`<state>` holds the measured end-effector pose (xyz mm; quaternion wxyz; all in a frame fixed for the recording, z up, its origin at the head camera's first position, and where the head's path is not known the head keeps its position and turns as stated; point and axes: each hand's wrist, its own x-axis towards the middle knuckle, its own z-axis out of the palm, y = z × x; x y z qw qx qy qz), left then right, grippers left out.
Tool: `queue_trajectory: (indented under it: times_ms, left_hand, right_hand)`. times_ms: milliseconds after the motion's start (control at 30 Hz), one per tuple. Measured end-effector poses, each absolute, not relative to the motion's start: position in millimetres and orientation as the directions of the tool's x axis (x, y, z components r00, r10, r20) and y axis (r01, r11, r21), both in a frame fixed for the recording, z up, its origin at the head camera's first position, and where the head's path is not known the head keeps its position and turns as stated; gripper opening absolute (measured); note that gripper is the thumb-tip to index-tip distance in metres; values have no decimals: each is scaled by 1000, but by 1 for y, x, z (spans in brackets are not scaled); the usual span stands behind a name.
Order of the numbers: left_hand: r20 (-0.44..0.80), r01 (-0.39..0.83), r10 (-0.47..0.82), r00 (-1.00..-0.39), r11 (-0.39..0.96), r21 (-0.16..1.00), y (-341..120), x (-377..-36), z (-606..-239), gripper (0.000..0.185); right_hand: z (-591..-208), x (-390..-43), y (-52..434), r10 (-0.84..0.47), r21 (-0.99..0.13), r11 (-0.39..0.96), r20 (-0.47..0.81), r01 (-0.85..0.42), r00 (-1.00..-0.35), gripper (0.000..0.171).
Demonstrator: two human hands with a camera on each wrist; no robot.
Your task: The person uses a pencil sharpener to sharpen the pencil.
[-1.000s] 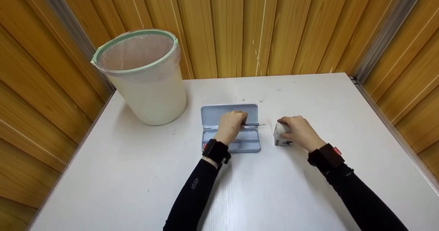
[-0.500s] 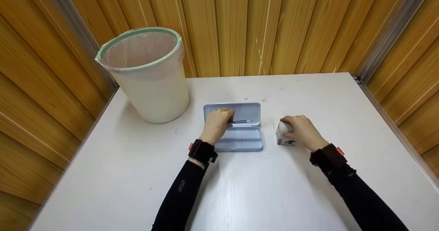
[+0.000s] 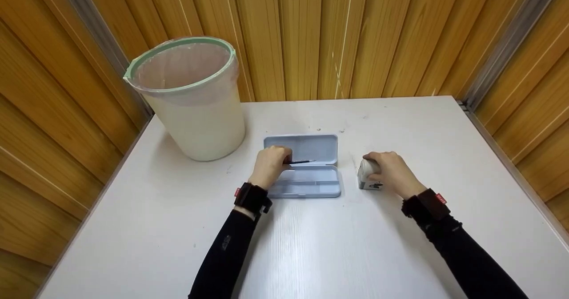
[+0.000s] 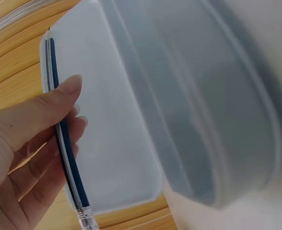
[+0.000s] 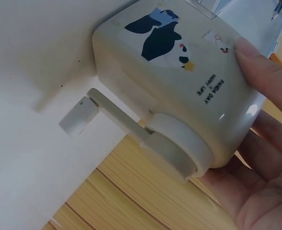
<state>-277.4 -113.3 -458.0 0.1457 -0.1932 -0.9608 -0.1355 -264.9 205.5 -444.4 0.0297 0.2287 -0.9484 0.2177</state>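
Looking down from the head camera, you are pinching a pencil [image 3: 301, 161] in your left hand [image 3: 268, 165] over the open pencil case [image 3: 305, 165], while your right hand [image 3: 391, 171] is gripping the sharpener [image 3: 367, 173] on the worktop [image 3: 311, 241] just right of the case. Turning to the left wrist camera, your fingers [image 4: 33, 158] are curling round the pencil [image 4: 66, 143] above the case lid [image 4: 107, 110]. At the right wrist, you are clasping the sharpener [image 5: 179, 76], its crank [image 5: 117, 117] pointing away from the case. You seem to be putting the pencil away; next, lower it level into the tray and let go.
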Motion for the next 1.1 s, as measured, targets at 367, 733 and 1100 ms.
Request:
queue_trajectory:
  times_ms: [367,733,1100]
  left_hand:
    - [207,392,357,-911,904,168,-111,-282,-475,12]
    - [170,405,386,-907,909,95,-107,-283,-480,18]
    - [164,430,409,-898,895,119,-107,-284,-480,19]
  right_hand:
    - [-443,-265,205,-421,-428,792,134,-435,-897,47]
    - [-428,-262,184,-445,-367,816,95,-447,-891,58]
    - [-444,-242,133,-571,-321,746,141,-583,-809,70]
